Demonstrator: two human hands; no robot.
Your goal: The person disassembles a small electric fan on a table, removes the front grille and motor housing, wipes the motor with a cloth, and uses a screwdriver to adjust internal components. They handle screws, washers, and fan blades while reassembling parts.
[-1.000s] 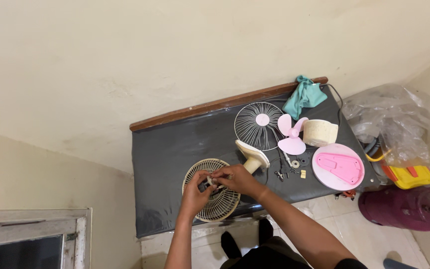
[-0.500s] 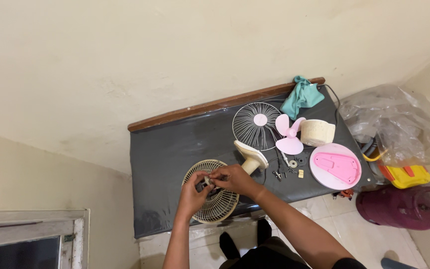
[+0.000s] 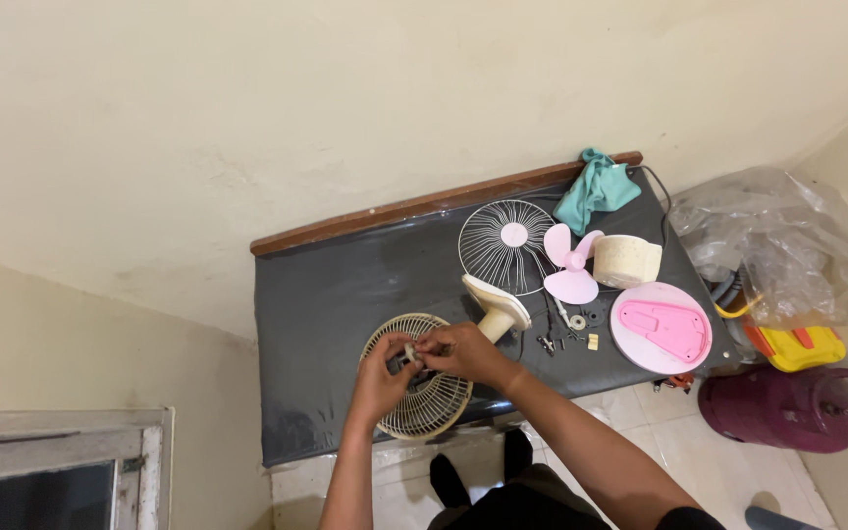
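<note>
Both hands, left (image 3: 382,381) and right (image 3: 458,351), grip clamped on a small part over the beige fan grille (image 3: 431,402).

A round cream plastic fan guard (image 3: 422,393), ribbed with thin radial wires, lies flat beneath both hands. Its hub sits right under the pinching fingertips; its rim fans outward below and around the grip.

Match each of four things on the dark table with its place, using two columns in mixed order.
1 cream round fan grille
2 teal crumpled cloth
3 pink three-bladed fan propeller
4 pink round fan base

A far right corner of the table
B under both hands
C right edge, near side
D between wire grille and cream cylinder

Pairs: 1-B, 2-A, 3-D, 4-C
</note>
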